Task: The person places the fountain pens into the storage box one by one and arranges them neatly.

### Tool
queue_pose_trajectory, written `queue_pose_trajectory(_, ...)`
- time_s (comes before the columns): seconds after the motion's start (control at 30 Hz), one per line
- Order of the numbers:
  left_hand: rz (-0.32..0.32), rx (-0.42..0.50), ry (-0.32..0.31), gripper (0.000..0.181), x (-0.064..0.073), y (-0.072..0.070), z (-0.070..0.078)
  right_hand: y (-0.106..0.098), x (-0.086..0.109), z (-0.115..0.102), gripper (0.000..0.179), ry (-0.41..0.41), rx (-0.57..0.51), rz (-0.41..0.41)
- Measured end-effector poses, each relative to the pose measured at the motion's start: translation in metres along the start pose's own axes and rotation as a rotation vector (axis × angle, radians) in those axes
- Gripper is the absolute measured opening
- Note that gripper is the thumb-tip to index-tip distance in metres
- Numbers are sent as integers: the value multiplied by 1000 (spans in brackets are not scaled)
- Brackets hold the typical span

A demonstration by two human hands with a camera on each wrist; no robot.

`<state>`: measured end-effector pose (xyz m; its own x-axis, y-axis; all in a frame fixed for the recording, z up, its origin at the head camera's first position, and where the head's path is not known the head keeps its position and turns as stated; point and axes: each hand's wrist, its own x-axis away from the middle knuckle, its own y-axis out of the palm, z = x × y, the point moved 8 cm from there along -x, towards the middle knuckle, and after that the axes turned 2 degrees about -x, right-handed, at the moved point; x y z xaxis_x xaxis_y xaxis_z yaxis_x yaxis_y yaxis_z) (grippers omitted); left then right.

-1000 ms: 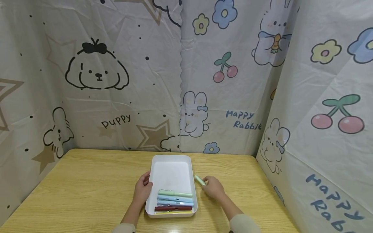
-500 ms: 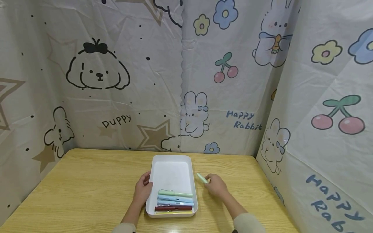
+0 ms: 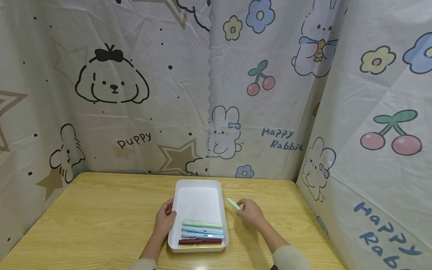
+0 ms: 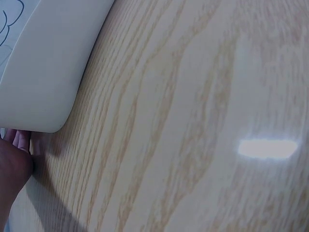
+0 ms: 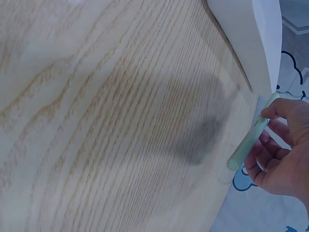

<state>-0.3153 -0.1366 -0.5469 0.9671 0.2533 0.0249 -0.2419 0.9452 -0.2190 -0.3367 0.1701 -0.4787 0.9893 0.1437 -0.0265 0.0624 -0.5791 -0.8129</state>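
A white rectangular tray (image 3: 199, 197) lies on the table. Its near end holds a row of pens: a light green pen (image 3: 202, 224), light blue pens (image 3: 202, 230), a dark red pen (image 3: 200, 242) and a yellow one (image 3: 200, 246). My left hand (image 3: 164, 219) holds the tray's left side, thumb near the rim; its fingertips are partly hidden. To the right of the tray, my right hand (image 3: 250, 213) pinches another light green pen (image 5: 252, 137) between thumb and fingers. In the right wrist view, that pen slants above the tabletop, close to the tray's wall.
The wood-grain table (image 3: 111, 213) extends to both sides of the tray. Printed cloth (image 3: 162, 93) hangs along the back and both sides, meeting the table's edges. Light reflects off the tabletop in the left wrist view.
My right hand, with the light green pen in it, has shifted slightly away from me and to the right. The left hand and the tray stay put.
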Motion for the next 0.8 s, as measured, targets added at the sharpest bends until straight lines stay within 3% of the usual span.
queue_pose_trajectory(0.3, 5, 1, 12, 49, 0, 0, 1, -4, -1, -7, 34, 9, 12, -2)
queue_pose_trajectory(0.8, 7, -2, 19, 49, 0, 0, 1, -3, -3, -18, 34, -55, 9, -20)
